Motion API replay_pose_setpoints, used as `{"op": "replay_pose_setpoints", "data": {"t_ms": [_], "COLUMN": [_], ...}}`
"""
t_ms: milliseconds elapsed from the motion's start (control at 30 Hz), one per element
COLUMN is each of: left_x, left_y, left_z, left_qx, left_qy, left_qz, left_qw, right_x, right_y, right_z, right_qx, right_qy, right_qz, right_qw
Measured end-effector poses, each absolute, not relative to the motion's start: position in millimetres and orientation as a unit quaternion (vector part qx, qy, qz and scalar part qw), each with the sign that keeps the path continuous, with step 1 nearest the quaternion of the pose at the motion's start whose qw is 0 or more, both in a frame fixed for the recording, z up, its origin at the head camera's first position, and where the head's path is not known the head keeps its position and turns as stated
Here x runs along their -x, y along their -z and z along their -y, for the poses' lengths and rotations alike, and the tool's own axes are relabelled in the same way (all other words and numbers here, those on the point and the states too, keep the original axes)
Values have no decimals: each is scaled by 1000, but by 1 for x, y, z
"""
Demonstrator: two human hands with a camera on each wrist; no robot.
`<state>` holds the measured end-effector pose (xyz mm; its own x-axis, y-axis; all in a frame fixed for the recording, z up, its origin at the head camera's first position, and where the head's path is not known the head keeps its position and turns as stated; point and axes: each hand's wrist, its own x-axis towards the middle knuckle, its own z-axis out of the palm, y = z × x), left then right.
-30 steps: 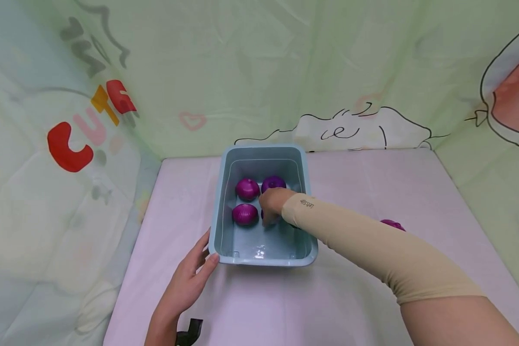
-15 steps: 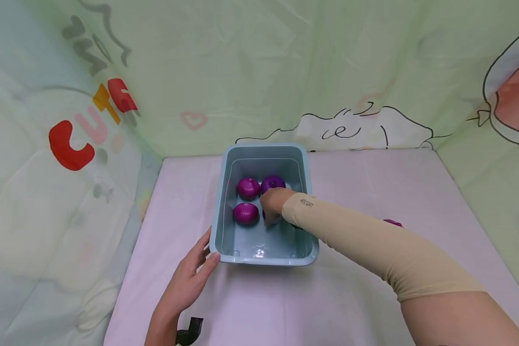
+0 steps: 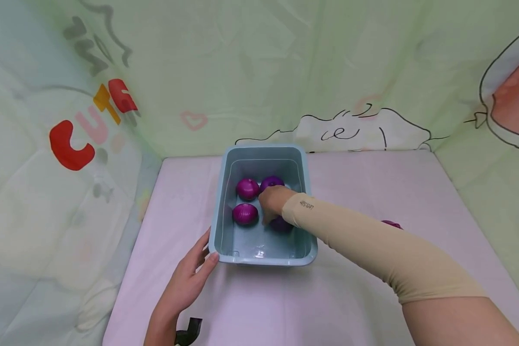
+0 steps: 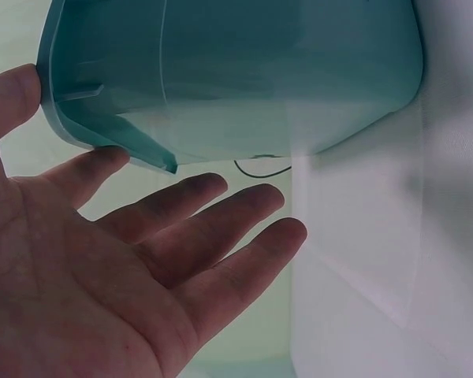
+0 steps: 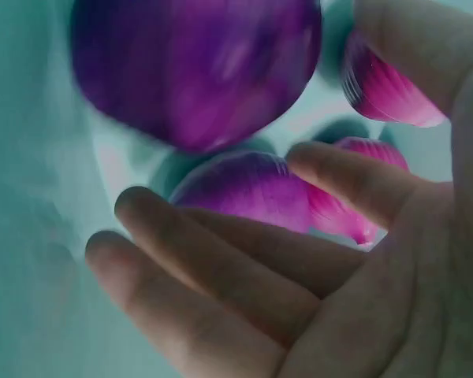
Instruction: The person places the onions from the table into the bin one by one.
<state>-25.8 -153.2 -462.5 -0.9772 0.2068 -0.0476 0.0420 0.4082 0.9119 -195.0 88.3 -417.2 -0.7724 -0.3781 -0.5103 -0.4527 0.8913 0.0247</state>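
Observation:
A light blue plastic basin point(image 3: 264, 262) stands on the cloth-covered table. Two purple-red onions, a far one point(image 3: 247, 189) and a near one point(image 3: 245, 214), lie in its left half. To the right lie a darker far onion point(image 3: 271, 182) and a near onion point(image 3: 281, 225), partly hidden by my right hand point(image 3: 274, 202). In the right wrist view, my right fingers are extended and spread, with a gap between them and the closest onion point(image 5: 197, 71). My left hand point(image 3: 189, 278) touches the basin's near-left corner with thumb and index finger; the other fingers stretch out apart from its wall.
Another onion point(image 3: 391, 224) lies on the table to the right, mostly hidden behind the sleeved right forearm point(image 3: 363, 240). A black strap or bracket point(image 3: 189, 331) shows at the left wrist. Printed curtains point(image 3: 259, 72) enclose the table at the back and sides.
The near-right onion now shows beneath my right wrist, further right than the dark patch visible by my fingers before. My left hand and the basin have stayed in place.

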Motion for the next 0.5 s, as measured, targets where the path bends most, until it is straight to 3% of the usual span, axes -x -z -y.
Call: {"op": "replay_pose_setpoints", "data": {"t_ms": [500], "left_x": [25], "left_y": [465], "left_z": [152], "left_qx": [-73], "left_qy": [-539], "left_qz": [-836], "left_qw": [74], "right_x": [189], "right_y": [402], "right_z": [-88], "right_qx": [193], "right_qy": [-56], "right_qz": [-941], "right_qw": [271]}}
